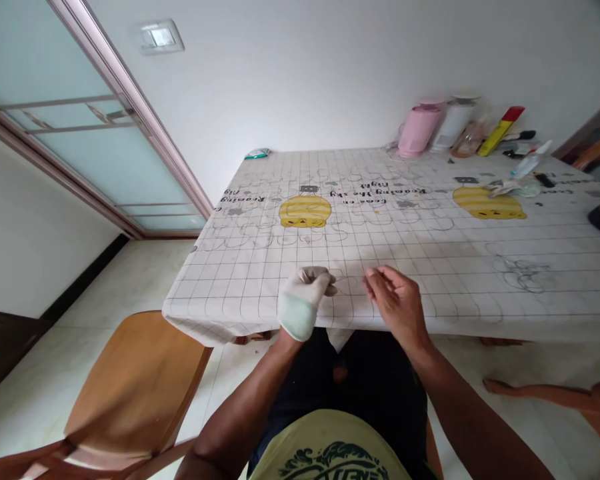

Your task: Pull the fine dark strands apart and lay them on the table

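Note:
My left hand (309, 297) wears a whitish glove with a pale green cuff. Its fingers are curled together in a pinch above the near edge of the checked tablecloth (260, 267). Bare, my right hand (395, 297) is closed too, thumb against fingers, a short gap to the right of the glove. Whatever either hand may hold is too small or hidden to name. To the right on the cloth lies a loose tangle of thin dark thread or wire (525, 273).
Along the wall stand a pink cylinder (419, 130), a white cylinder (453, 123) and a yellow-and-red box (500, 132). A crumpled glove-like cloth (517, 187) lies before them. A small teal-and-white packet (257, 153) rests at the far left corner. A wooden chair (140, 380) stands left.

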Demonstrator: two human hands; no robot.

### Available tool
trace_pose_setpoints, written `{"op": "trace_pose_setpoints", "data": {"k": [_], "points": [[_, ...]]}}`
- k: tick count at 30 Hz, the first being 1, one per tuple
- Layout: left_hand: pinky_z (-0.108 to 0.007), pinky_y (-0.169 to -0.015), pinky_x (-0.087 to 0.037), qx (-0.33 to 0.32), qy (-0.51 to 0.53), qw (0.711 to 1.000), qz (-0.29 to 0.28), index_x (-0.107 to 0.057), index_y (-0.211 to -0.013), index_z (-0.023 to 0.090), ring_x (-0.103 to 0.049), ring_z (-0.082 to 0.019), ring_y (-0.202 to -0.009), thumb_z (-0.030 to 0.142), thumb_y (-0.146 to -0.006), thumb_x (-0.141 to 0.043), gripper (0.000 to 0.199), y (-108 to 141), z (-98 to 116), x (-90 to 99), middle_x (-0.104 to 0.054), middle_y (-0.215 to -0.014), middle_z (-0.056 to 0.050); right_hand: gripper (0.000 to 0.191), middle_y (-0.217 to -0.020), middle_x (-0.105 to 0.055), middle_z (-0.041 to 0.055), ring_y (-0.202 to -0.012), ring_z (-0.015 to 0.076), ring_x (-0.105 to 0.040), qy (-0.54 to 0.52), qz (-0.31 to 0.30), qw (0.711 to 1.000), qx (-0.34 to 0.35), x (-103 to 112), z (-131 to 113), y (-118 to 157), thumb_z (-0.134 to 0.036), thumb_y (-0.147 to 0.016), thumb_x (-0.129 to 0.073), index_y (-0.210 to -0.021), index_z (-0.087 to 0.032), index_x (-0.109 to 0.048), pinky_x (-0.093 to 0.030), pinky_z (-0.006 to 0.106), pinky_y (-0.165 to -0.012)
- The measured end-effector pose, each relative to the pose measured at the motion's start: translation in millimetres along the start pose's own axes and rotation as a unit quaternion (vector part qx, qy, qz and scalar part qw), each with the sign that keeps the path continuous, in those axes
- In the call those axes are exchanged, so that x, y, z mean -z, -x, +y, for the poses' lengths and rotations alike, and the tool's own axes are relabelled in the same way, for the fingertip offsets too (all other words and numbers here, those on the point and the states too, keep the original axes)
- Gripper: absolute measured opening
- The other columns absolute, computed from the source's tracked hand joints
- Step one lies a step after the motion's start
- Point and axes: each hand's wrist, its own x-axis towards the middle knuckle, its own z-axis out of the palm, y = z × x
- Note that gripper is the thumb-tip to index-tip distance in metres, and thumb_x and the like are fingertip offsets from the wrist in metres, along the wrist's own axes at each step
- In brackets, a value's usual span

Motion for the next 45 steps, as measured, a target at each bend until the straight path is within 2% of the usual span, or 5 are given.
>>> {"op": "trace_pose_setpoints", "data": {"k": [6, 10, 17, 28, 45], "points": [[-0.028, -0.061, -0.052, 0.024, 0.061, 0.997, -0.044, -0.071, -0.073, 0.017, -0.063, -0.014, -0.054, 0.035, -0.082, -0.065, 0.021, -9.1, -2.4, 10.4, -0.068, -0.060, -0.003, 0.011, -0.100, -0.072, 0.0058, -0.095, 0.0238, -0.068, 0.187, -0.037, 0.955, 0.228, 6.5, -11.7, -8.8, -0.031, -0.101, -0.060, -0.107, -0.026, -0.068, -0.055, 0.040, -0.083], [-0.026, -0.061, -0.051, 0.027, 0.024, 0.999, -0.038, -0.070, -0.071, 0.018, -0.064, -0.014, -0.056, 0.034, -0.084, -0.064, 0.022, -0.4, 3.2, 7.2, -0.070, -0.062, -0.003, 0.008, -0.099, -0.074, 0.0049, -0.093, 0.0236, -0.069, 0.210, -0.099, 0.941, 0.246, -1.9, -9.8, -11.1, -0.028, -0.097, -0.068, -0.104, -0.026, -0.069, -0.055, 0.040, -0.082], [-0.023, -0.056, -0.045, 0.018, -0.048, 0.999, 0.003, -0.071, -0.070, 0.020, -0.063, -0.012, -0.058, 0.028, -0.085, -0.065, 0.018, 11.8, 23.7, 3.6, -0.073, -0.072, -0.001, 0.015, -0.089, -0.073, 0.0036, -0.084, 0.0211, -0.068, 0.217, -0.084, 0.937, 0.262, -5.9, -5.4, -13.6, -0.023, -0.103, -0.057, -0.104, -0.027, -0.071, -0.055, 0.037, -0.076], [-0.024, -0.055, -0.044, 0.085, -0.098, 0.991, 0.007, -0.082, -0.096, 0.027, -0.059, -0.012, -0.060, 0.028, -0.087, -0.065, 0.019, 13.4, 18.9, -8.1, -0.071, -0.075, 0.001, 0.021, -0.072, -0.062, 0.0039, -0.072, 0.0219, -0.056, 0.359, -0.050, 0.848, 0.386, -2.7, 9.0, -20.6, -0.018, -0.105, -0.051, -0.092, -0.025, -0.067, -0.049, 0.040, -0.073], [-0.021, -0.056, -0.042, -0.016, -0.177, 0.982, -0.068, -0.081, -0.090, 0.025, -0.056, -0.009, -0.060, 0.032, -0.093, -0.058, 0.025, 24.1, 18.9, -4.7, -0.067, -0.072, 0.003, 0.026, -0.074, -0.052, 0.0020, -0.075, 0.0193, -0.048, 0.384, -0.169, 0.769, 0.483, 23.0, -4.9, -43.9, -0.005, -0.102, -0.046, -0.090, -0.021, -0.063, -0.049, 0.037, -0.072]]}}
